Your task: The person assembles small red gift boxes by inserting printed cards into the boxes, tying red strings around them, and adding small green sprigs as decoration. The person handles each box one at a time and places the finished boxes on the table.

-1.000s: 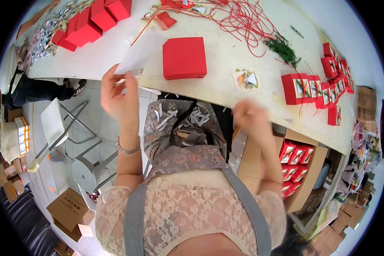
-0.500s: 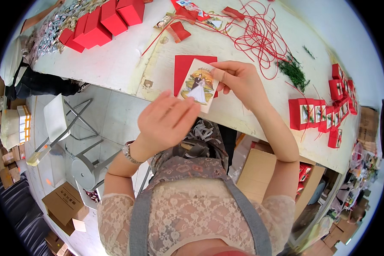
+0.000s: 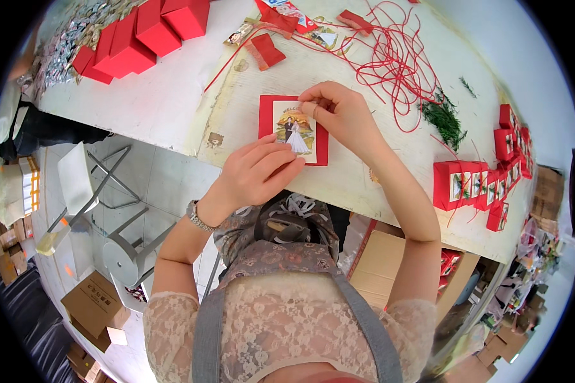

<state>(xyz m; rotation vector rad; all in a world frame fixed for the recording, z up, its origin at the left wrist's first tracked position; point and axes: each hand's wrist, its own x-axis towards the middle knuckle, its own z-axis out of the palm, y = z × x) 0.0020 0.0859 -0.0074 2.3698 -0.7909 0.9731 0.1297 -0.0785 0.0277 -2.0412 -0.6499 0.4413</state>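
Observation:
A cream card point(image 3: 308, 142) printed with a bridal couple lies over the front of a red box point(image 3: 321, 153) near the table's front edge. My right hand point(image 3: 342, 118) pinches the card's upper right corner between thumb and fingers. Across its lower left part, my left hand point(image 3: 259, 171) rests with fingers stretched out, touching the card and hiding that corner. Red margins of the box show on either side of the card.
Red cord point(image 3: 390, 57) lies tangled beyond my right hand, beside green sprigs point(image 3: 447, 121). Finished-looking red boxes point(image 3: 450, 182) with cards stand at right; plain red boxes point(image 3: 133, 45) stand at far left. A person's dark clothing point(image 3: 45, 131) shows at the left edge.
The card has gone from tilted above the red box to lying nearly straight over its front. My left hand has come down onto the card; my right still pinches its top corner.

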